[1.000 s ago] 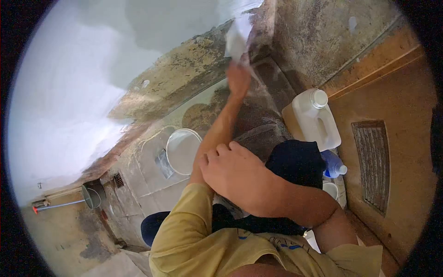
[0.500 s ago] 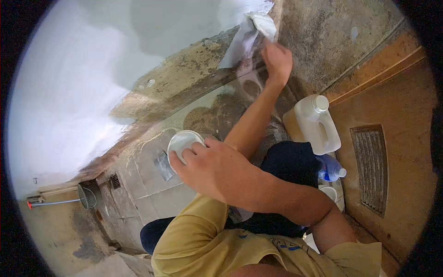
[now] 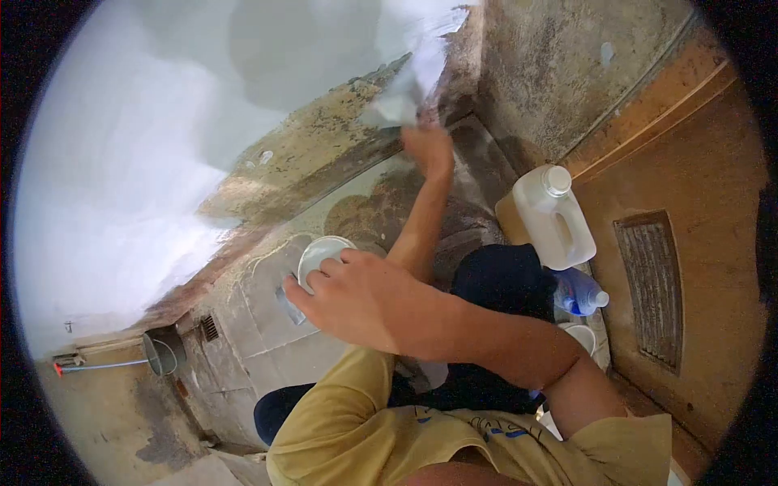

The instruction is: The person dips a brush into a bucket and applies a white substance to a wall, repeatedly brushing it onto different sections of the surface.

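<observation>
Jug (image 3: pixel 553 217), blue bottle (image 3: pixel 579 293) crowd floor by door (image 3: pixel 681 243); bucket (image 3: pixel 318 257) near wall (image 3: pixel 162 146); bare floor between.

Blue lettering on the yellow shirt (image 3: pixel 454 429) is too small to read.

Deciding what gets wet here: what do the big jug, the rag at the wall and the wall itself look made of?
Jug: translucent whitish plastic, matte, with moulded handle and screw cap. Rag in the left hand: pale, crumpled and limp, likely cloth, possibly paper. Wall: rough stained plaster or cement low down, smooth white paint or skim above. The right hand rests on the forearm.
</observation>
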Motion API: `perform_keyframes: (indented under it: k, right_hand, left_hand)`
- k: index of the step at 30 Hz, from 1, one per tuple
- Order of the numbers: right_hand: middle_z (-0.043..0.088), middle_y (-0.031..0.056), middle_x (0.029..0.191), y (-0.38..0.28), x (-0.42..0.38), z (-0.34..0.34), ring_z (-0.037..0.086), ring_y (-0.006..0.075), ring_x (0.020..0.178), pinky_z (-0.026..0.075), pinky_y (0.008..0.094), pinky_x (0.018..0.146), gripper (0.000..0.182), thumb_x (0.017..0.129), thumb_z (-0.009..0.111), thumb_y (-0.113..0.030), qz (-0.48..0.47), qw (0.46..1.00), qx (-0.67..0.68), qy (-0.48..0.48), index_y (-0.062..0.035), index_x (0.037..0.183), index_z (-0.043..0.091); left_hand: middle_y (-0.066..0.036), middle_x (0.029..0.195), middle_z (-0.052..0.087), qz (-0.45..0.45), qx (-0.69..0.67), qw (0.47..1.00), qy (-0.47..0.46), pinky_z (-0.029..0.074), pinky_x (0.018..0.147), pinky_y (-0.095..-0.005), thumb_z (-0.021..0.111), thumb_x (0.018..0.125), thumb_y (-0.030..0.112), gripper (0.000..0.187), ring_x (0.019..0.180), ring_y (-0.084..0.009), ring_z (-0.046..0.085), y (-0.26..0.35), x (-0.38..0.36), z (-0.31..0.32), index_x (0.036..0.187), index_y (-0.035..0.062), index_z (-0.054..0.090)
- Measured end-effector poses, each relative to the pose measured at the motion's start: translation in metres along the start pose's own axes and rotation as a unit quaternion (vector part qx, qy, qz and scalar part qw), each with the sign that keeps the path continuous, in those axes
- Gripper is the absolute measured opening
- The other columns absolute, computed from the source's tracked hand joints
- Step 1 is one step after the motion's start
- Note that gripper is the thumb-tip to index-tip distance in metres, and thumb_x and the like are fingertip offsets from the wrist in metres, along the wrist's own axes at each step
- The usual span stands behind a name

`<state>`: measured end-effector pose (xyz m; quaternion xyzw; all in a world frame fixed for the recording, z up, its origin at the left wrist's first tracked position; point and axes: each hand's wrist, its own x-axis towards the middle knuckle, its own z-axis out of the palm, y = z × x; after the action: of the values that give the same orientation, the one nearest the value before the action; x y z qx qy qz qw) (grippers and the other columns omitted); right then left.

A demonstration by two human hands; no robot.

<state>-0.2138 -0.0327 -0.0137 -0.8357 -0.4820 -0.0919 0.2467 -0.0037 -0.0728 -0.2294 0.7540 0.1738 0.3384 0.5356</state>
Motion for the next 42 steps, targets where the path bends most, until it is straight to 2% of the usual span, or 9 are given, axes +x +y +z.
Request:
perform_keyframes:
  k: [4,13,15,20,23,25,33,36,42]
  right_hand:
    - [0.061,0.0057,0.075,-0.002,-0.005,-0.007,0.062,0.0183,0.075,0.049,0.0292,0.067,0.035,0.078,0.056,-0.018,0.013,1.000,0.010,0.013,-0.0016,0.110,0.058]
    - [0.064,0.0078,0.072,0.007,-0.014,-0.006,0.065,0.0209,0.071,0.049,0.0329,0.062,0.019,0.076,0.056,-0.016,-0.010,0.998,0.010,0.061,-0.0028,0.089,0.059]
    - [0.062,0.0068,0.074,0.006,-0.014,-0.006,0.063,0.0197,0.074,0.049,0.0314,0.066,0.026,0.077,0.056,-0.016,-0.006,1.000,0.013,0.027,-0.0018,0.098,0.058]
    - [0.060,0.0059,0.077,0.007,-0.008,-0.011,0.061,0.0185,0.078,0.048,0.0290,0.070,0.034,0.077,0.055,-0.016,-0.014,0.999,0.028,-0.028,-0.0008,0.108,0.057]
    - [0.060,0.0067,0.079,0.006,-0.008,-0.013,0.061,0.0188,0.079,0.048,0.0291,0.070,0.034,0.077,0.055,-0.015,-0.022,0.999,0.039,-0.025,-0.0001,0.108,0.056]
    - [0.063,0.0082,0.074,0.005,-0.009,-0.010,0.064,0.0224,0.075,0.049,0.0336,0.063,0.021,0.077,0.055,-0.017,-0.050,0.994,0.055,0.077,-0.0016,0.091,0.058]
    - [0.061,0.0076,0.073,0.002,-0.014,-0.009,0.063,0.0220,0.072,0.049,0.0336,0.064,0.027,0.078,0.055,-0.017,-0.062,0.992,0.070,0.081,0.0009,0.098,0.057]
    - [0.060,0.0076,0.072,0.003,-0.011,-0.009,0.062,0.0220,0.072,0.049,0.0337,0.065,0.030,0.077,0.055,-0.016,-0.068,0.994,0.061,0.063,0.0020,0.101,0.057]
    - [0.060,0.0080,0.072,-0.003,-0.005,-0.002,0.062,0.0223,0.074,0.049,0.0329,0.066,0.032,0.077,0.055,-0.017,-0.090,0.992,0.053,0.068,0.0026,0.103,0.056]
  left_hand:
    - [-0.029,0.083,0.059,-0.031,-0.057,0.994,-0.089,0.043,0.074,-0.0467,0.052,0.082,0.010,0.026,0.081,-0.0456,0.057,0.110,-0.006,0.001,0.095,-0.0124,0.055]
    - [-0.031,0.086,0.060,0.081,0.040,0.994,-0.068,0.043,0.073,-0.0487,0.046,0.083,0.007,0.027,0.082,-0.0473,0.057,-0.030,0.006,-0.049,0.098,-0.0126,0.057]
    - [-0.030,0.087,0.061,-0.075,0.074,0.990,-0.091,0.043,0.072,-0.0474,0.046,0.081,0.006,0.027,0.082,-0.0471,0.057,-0.042,0.003,-0.054,0.098,-0.0124,0.057]
    - [-0.029,0.088,0.060,-0.064,-0.046,0.989,-0.123,0.042,0.077,-0.0486,0.051,0.080,0.012,0.028,0.086,-0.0422,0.057,0.066,0.014,-0.026,0.092,-0.0121,0.059]
    - [-0.027,0.082,0.060,0.066,-0.059,0.994,-0.058,0.042,0.074,-0.0486,0.052,0.081,0.013,0.026,0.081,-0.0436,0.057,0.118,0.023,-0.012,0.089,-0.0102,0.059]
    - [-0.026,0.079,0.060,0.105,-0.045,0.989,-0.094,0.043,0.072,-0.0482,0.053,0.082,0.015,0.025,0.077,-0.0444,0.056,0.130,0.026,-0.016,0.085,-0.0088,0.059]
    - [-0.024,0.074,0.061,-0.016,0.027,0.990,-0.139,0.042,0.065,-0.0473,0.053,0.082,0.015,0.027,0.070,-0.0375,0.058,-0.055,0.029,-0.078,0.078,-0.0105,0.059]
    - [-0.024,0.070,0.061,0.009,0.061,0.997,-0.038,0.042,0.063,-0.0474,0.053,0.082,0.014,0.027,0.067,-0.0347,0.059,-0.024,0.018,-0.068,0.074,-0.0111,0.059]
    - [-0.028,0.081,0.060,0.090,-0.007,0.983,-0.157,0.043,0.069,-0.0471,0.051,0.083,0.011,0.022,0.081,-0.0451,0.057,0.105,0.020,-0.037,0.089,-0.0086,0.059]
